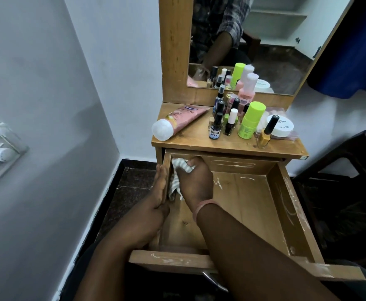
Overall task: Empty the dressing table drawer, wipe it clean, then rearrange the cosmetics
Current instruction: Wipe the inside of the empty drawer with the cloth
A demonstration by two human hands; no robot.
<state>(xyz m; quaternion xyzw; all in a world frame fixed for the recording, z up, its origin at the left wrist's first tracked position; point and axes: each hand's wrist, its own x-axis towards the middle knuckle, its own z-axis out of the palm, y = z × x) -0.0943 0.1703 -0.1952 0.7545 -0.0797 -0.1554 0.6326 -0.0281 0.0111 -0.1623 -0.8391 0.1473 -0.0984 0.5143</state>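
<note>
Pale grey walls meet in a corner behind a small dressing table (227,146) of honey-coloured laminate with a printed grain, and a mirror (264,40) is framed above it.

Emptying looks done. The drawer (249,203) is pulled fully out and nothing lies on its floor but the cloth (183,168). The cosmetics (238,120) are crowded on the tabletop: small glass nail-polish bottles with black caps, a lime-green plastic bottle (250,120), a pink bottle with a pale cap, a flat white round jar (283,127), and a soft pink tube (177,122) lying on its side with its white cap towards the front edge.

Wiping seems to be the step in hand and is only partly through. The right hand (195,183) is bunched around the striped grey-and-white cloth and pushes it into the drawer's far left corner, against the left wall. The left hand (158,205) lies along the outside of that wall with its fingers stretched flat and its thumb hooked over the rim, steadying the drawer. White chalky streaks and smears mark the back wall, the right wall and the front rim, so most of the inside is probably yet to be cleaned; whether they are dust or scuffed finish is hard to tell from here.

Rearranging has not begun, since no item sits in the drawer.
</note>
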